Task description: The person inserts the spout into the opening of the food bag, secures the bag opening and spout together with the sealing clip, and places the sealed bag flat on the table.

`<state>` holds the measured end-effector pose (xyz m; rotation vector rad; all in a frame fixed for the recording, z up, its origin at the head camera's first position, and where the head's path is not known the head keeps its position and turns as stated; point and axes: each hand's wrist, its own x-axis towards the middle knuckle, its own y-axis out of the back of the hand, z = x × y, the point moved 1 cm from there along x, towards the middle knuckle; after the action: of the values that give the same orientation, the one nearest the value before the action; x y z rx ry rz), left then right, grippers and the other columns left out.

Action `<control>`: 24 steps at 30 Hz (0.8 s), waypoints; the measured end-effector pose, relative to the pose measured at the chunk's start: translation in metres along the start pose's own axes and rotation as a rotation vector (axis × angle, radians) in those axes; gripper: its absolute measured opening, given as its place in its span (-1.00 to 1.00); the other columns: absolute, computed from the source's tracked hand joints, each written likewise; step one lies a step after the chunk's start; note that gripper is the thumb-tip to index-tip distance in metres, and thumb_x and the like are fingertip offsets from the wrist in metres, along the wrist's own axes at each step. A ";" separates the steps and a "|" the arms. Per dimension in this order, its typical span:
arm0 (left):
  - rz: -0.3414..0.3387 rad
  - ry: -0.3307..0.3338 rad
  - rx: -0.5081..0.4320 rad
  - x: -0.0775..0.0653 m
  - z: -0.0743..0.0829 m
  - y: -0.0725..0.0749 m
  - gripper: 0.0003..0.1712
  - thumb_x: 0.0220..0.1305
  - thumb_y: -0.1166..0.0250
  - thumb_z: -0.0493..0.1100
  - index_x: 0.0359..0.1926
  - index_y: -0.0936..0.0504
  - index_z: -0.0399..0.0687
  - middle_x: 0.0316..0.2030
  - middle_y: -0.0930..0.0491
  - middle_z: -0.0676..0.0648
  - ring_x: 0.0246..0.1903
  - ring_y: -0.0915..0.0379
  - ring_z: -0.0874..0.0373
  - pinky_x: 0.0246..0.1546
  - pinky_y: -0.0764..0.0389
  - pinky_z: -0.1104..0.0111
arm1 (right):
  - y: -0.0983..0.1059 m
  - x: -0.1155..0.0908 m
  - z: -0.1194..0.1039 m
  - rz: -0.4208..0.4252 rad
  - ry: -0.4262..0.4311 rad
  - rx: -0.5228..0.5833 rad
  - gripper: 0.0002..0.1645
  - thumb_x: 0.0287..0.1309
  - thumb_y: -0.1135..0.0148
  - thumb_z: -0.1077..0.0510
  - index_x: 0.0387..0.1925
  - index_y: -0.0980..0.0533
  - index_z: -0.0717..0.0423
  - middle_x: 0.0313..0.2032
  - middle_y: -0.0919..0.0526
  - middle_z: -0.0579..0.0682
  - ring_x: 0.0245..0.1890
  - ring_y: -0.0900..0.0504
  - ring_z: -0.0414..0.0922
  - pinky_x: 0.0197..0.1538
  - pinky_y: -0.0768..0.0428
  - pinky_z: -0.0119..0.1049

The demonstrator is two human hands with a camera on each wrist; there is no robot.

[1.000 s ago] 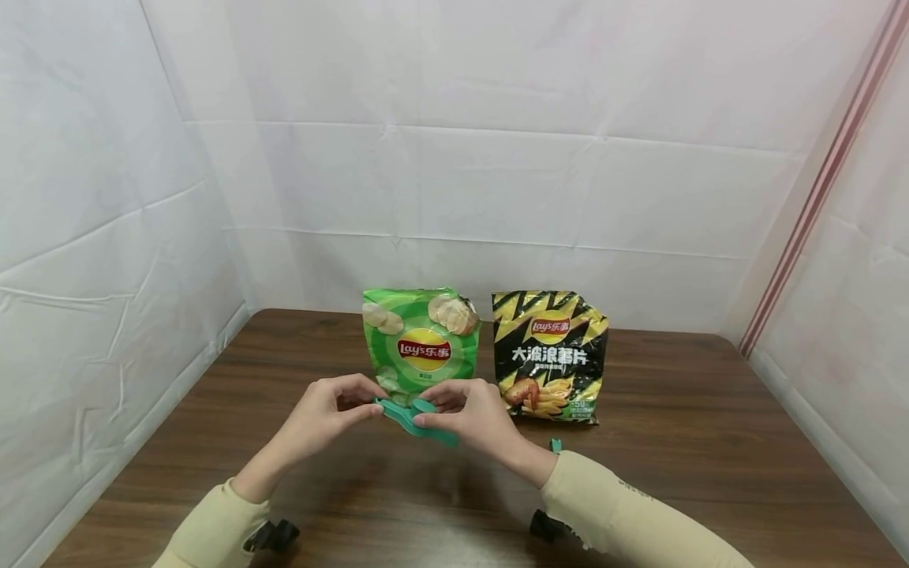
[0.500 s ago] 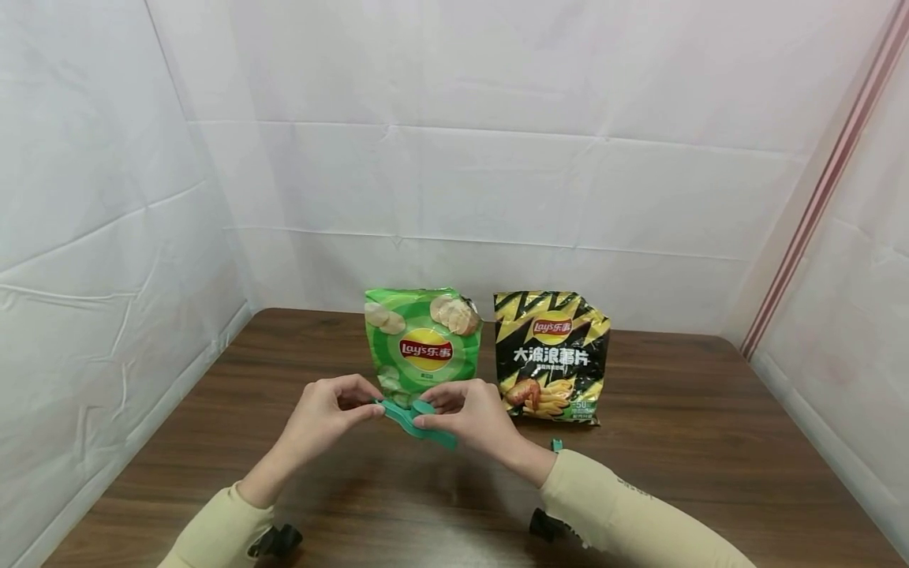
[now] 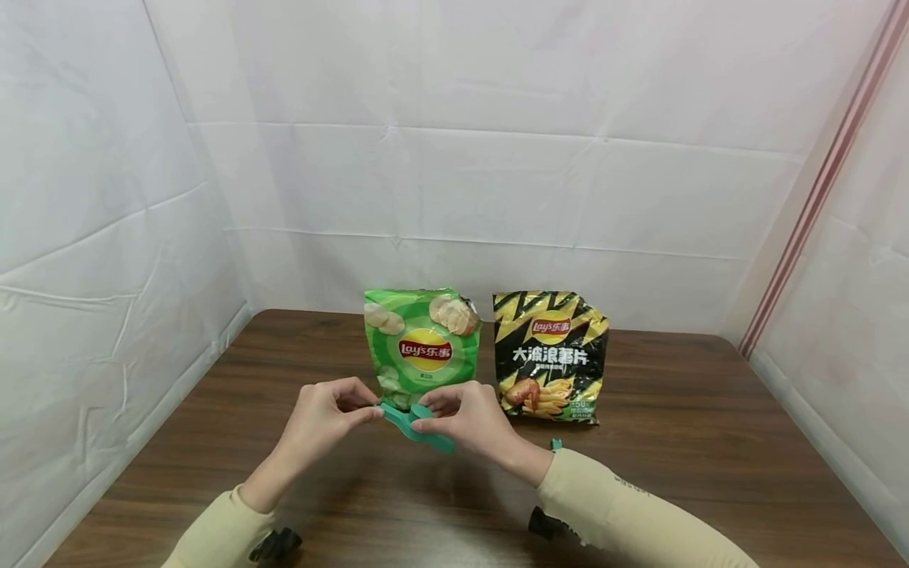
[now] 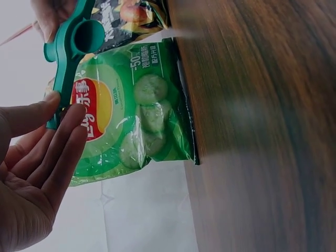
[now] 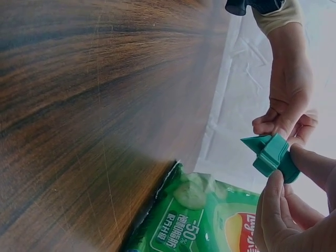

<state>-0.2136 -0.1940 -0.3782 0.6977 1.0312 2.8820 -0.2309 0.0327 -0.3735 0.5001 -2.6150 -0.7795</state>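
Green clip (image 3: 399,420) held in front of a person above a brown table (image 3: 675,442); directions take the clip as the dial's centre, with twelve o'clock pointing away from the person. The left hand (image 3: 323,418), at nine o'clock, pinches one end of the clip narrowly between thumb and fingertips; in the left wrist view its lower fingers extend alongside one another. The right hand (image 3: 474,422), at three o'clock, holds the clip beside its round part (image 3: 420,411), thumb and fingers set close upon it. The round part (a hollow cup when viewed from the left wrist) lies between the two hands.

At twelve o'clock, just beyond the clip, a green chip bag (image 3: 426,347) stands upright, its corner toward one o'clock ragged. At two o'clock a black-and-yellow chip bag (image 3: 550,355) stands beside it, a gap between them, its upper outer corner slanted. A small green piece (image 3: 556,444) rests on the table near three o'clock, just beyond the right sleeve (image 3: 625,513). Toward eight o'clock lies the left sleeve (image 3: 220,528). A white sheet (image 3: 454,181) hangs behind the bags.
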 end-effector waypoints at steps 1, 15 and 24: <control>0.005 -0.004 0.002 0.000 0.000 0.000 -0.87 0.00 -0.47 -0.21 -0.49 -0.66 0.10 -0.56 -0.66 0.13 -0.57 -0.60 0.23 -0.58 -0.55 0.44 | 0.000 0.000 0.000 -0.001 0.002 -0.003 -0.66 -0.09 -0.49 -0.03 -0.28 -0.71 0.07 -0.42 -0.73 -0.12 -0.44 -0.66 -0.33 -0.32 -0.60 -0.45; 0.000 0.011 -0.033 -0.006 -0.002 0.004 -0.88 -0.04 -0.50 -0.17 -0.53 -0.70 0.13 -0.59 -0.66 0.15 -0.60 -0.59 0.21 -0.58 -0.54 0.43 | -0.003 0.001 -0.001 -0.010 -0.010 -0.019 -0.70 -0.14 -0.51 -0.04 -0.32 -0.72 -0.02 -0.44 -0.74 -0.14 -0.49 -0.64 -0.36 -0.37 -0.59 -0.47; -0.066 0.037 -0.068 -0.010 -0.004 0.009 -0.87 -0.08 -0.52 -0.14 -0.53 -0.70 0.14 -0.58 -0.68 0.13 -0.58 -0.59 0.22 -0.55 -0.56 0.42 | -0.007 0.001 0.001 -0.012 -0.006 -0.050 -0.70 -0.13 -0.51 -0.05 -0.33 -0.72 -0.01 -0.42 -0.75 -0.11 -0.50 -0.64 -0.36 -0.39 -0.58 -0.47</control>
<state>-0.2052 -0.2046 -0.3795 0.5968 0.9359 2.8682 -0.2303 0.0275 -0.3783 0.4996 -2.5932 -0.8497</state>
